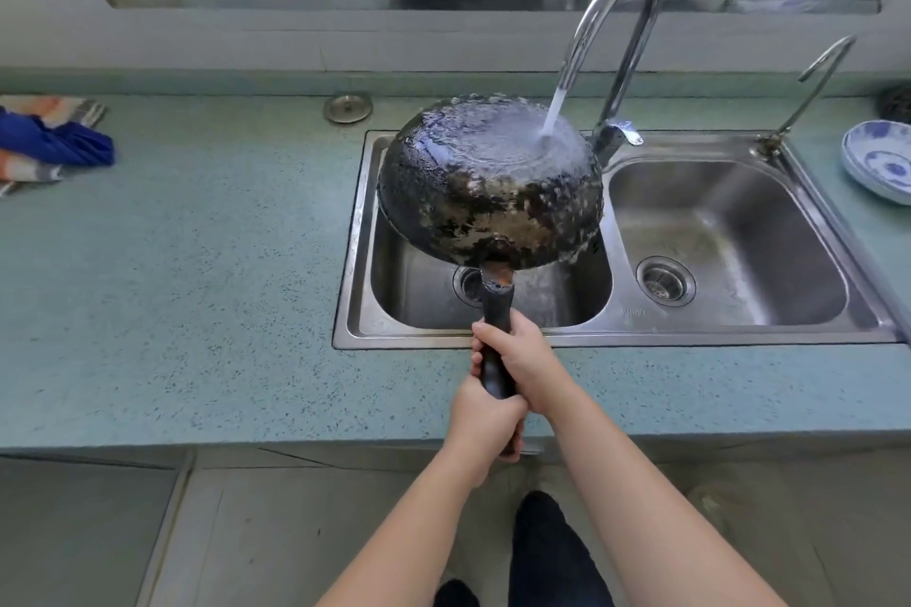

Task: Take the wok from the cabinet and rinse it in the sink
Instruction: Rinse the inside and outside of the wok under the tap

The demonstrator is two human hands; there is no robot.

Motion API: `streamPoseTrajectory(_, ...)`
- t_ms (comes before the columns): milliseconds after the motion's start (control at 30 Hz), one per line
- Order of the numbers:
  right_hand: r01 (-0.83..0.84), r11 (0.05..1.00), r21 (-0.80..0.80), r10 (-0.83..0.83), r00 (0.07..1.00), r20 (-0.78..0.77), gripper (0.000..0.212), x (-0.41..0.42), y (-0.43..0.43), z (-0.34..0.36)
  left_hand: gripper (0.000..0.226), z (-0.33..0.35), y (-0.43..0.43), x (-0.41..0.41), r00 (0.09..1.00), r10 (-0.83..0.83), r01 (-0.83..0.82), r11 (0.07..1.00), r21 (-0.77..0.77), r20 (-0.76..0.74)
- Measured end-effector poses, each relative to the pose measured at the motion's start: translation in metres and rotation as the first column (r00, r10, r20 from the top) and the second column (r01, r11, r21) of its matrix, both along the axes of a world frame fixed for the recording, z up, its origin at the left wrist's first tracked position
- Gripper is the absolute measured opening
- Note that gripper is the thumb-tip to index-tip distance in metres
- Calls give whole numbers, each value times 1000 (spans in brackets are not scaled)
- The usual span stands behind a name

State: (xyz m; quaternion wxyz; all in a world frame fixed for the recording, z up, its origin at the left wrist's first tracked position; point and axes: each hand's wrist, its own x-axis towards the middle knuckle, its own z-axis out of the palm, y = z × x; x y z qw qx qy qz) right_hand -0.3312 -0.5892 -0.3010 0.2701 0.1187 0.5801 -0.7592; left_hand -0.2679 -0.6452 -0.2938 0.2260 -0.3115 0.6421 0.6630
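Both forearms reach forward and meet on one handle (pixel 495 311). The left hand (pixel 485 419) is clenched round its near end, and the right hand (pixel 525 357) is wrapped round it just ahead. One wok (pixel 488 182), bottom-up and tilted, hangs over the left basin of the sink (pixel 591 338). There are two basins and two drains, the left drain half hidden. Water (pixel 554 113) pours from the tall faucet (pixel 626 15) onto the wok's blackened underside. That makes two taps, with a smaller tap (pixel 813 84) at the right. One cloth pile (pixel 49 143) lies far left, blue-patterned dishes (pixel 882 163) far right.
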Motion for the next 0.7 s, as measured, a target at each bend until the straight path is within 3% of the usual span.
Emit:
streamPoseTrajectory(100, 0, 994, 110, 3, 1000, -31, 15, -1, 5, 0, 13, 2, 4, -1, 999, -27, 27, 999, 41, 16)
streamPoseTrajectory(333, 22, 979, 201, -10, 998, -61, 18, -4, 11, 0, 14, 6, 13, -2, 999, -43, 42, 997, 63, 14)
streamPoseTrajectory(700, 35, 996, 83, -38, 999, 26, 15, -16, 11, 4, 15, 11, 13, -14, 1000, -27, 27, 1000, -1, -9)
